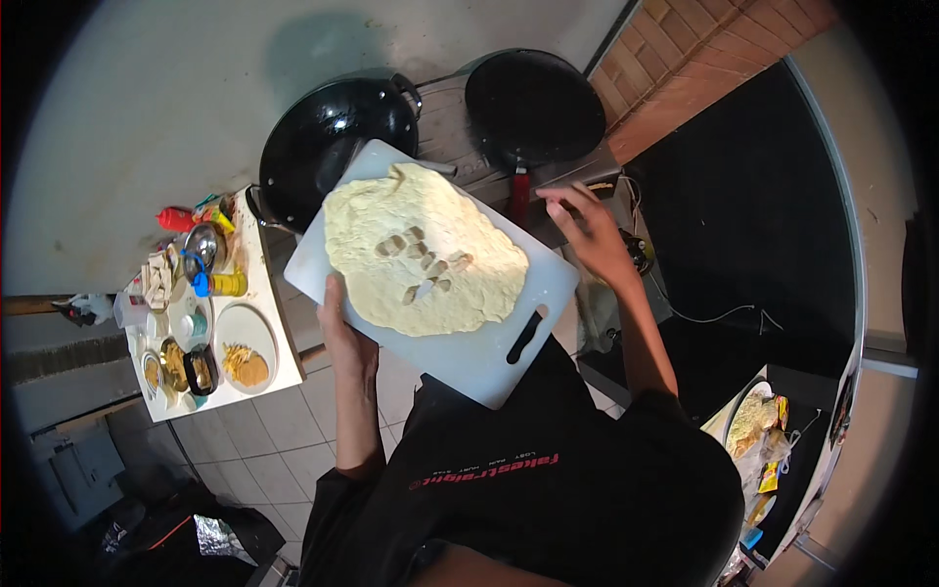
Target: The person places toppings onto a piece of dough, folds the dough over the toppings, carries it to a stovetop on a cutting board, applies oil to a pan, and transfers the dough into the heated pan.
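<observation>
My left hand (346, 323) grips the left edge of a white plastic cutting board (455, 367), thumb on top and fingers hidden beneath. The board is held in front of my body, its slotted handle end towards my right side. A wide, flattened sheet of pale dough (433, 308) covers much of it. Several small greyish-brown patches cluster mid-dough; whether they are dents, holes or pieces, I cannot tell. To the right of the board, my right hand (593, 233) is raised with bent fingers apart, nothing visible in it. It is near the red handle (520, 194) of a flat black pan (535, 106).
A black wok (323, 147) with side handles stands beside the pan on the stove (447, 110). At left, a white table (290, 367) bears plates, bowls and bottles, including a plate of food (247, 363). A shelf with a bowl and packets (770, 469) stands at right.
</observation>
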Available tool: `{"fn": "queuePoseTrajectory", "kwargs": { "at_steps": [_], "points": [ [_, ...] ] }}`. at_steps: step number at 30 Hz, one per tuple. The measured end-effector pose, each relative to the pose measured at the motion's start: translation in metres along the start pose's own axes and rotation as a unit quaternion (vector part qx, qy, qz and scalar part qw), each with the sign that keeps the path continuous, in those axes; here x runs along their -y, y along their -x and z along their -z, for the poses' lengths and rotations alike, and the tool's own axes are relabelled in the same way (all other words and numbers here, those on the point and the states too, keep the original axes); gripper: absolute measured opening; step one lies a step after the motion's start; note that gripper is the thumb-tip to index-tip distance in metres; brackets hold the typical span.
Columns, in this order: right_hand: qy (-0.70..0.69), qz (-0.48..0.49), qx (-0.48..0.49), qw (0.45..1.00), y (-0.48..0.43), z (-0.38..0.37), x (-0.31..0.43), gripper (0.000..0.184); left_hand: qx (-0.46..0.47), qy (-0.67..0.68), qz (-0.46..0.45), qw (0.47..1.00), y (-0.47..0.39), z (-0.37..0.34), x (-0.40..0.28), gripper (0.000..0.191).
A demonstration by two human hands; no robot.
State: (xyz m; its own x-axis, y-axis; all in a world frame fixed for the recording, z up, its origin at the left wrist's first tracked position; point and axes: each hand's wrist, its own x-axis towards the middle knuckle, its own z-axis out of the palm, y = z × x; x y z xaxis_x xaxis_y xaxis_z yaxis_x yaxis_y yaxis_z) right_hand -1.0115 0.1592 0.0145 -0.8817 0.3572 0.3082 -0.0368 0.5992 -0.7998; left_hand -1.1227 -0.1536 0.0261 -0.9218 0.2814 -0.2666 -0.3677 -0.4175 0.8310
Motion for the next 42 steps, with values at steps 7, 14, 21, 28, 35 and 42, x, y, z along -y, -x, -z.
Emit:
{"fn": "queuePoseTrajectory", "kwargs": {
  "at_steps": [7, 14, 21, 28, 35, 42],
  "points": [
    [-0.113, 0.021, -0.007, 0.993, -0.036, 0.047, 0.002, 0.026, 0.032, -0.056, 0.022, 0.998, -0.049, -0.072, 0.045, 0.058],
    [-0.059, 0.106, 0.073, 0.990, -0.140, 0.066, -0.082, 0.034, 0.096, -0.035, 0.081, 0.991, -0.110, -0.157, 0.094, 0.054],
    [0.031, 0.115, 0.154, 0.981, -0.185, 0.067, -0.133, 0.033, 0.109, -0.037, 0.059, 0.992, -0.139, -0.182, 0.142, 0.053],
    [0.059, 0.188, 0.260, 0.945, -0.215, 0.075, -0.133, 0.023, 0.081, -0.057, 0.048, 0.994, -0.137, -0.195, 0.145, 0.054],
    [0.002, 0.113, 0.311, 0.944, -0.232, 0.058, -0.127, 0.038, 0.081, -0.055, 0.030, 0.995, -0.136, -0.191, 0.150, 0.053],
    [0.019, 0.137, 0.351, 0.926, -0.236, 0.034, -0.134, 0.030, 0.061, -0.032, 0.041, 0.997, -0.129, -0.188, 0.148, 0.046]
  ]
}}
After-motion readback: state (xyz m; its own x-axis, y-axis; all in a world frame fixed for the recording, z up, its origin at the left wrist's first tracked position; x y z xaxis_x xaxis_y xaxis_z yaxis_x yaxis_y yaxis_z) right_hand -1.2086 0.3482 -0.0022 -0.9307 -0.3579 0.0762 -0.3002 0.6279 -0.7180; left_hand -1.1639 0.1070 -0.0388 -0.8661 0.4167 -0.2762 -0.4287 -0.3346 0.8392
